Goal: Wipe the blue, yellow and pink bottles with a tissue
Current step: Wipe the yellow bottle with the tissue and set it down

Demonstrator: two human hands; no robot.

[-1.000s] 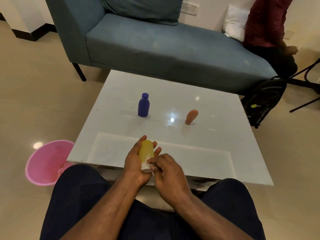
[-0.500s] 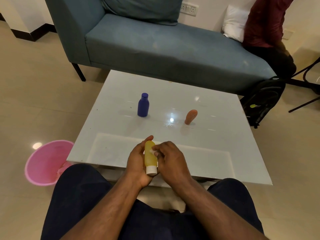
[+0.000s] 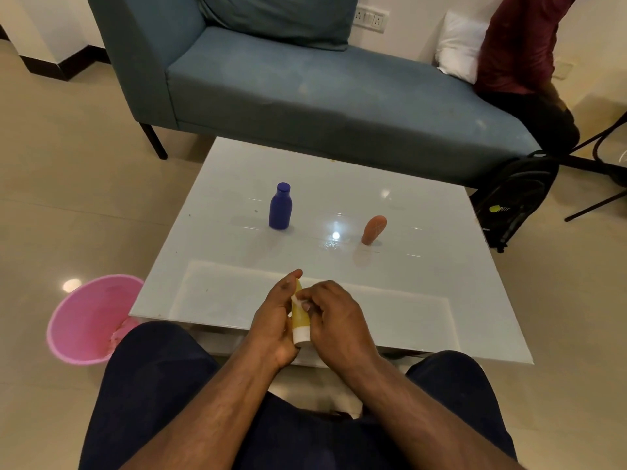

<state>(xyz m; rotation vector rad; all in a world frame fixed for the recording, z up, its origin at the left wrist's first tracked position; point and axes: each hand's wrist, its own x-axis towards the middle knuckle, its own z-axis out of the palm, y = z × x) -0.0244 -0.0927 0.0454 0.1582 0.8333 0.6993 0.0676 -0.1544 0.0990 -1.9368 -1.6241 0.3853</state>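
Left hand: wrapped around the yellow bottle, white cap toward the person, over the table's near edge.
Right hand: fingertips pinch a tissue against the bottle.
Blue bottle: upright, mid-table.
Pink bottle: to its right, well apart.

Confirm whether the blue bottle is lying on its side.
No, the blue bottle stands upright on the white table, cap up.

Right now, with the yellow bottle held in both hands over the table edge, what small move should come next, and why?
Probably draw the white tissue down the yellow plastic bottle toward its white cap. The right hand pinches the tissue near the bottle's upper end, while the left hand grips the bottle, so the lower body looks not yet covered.
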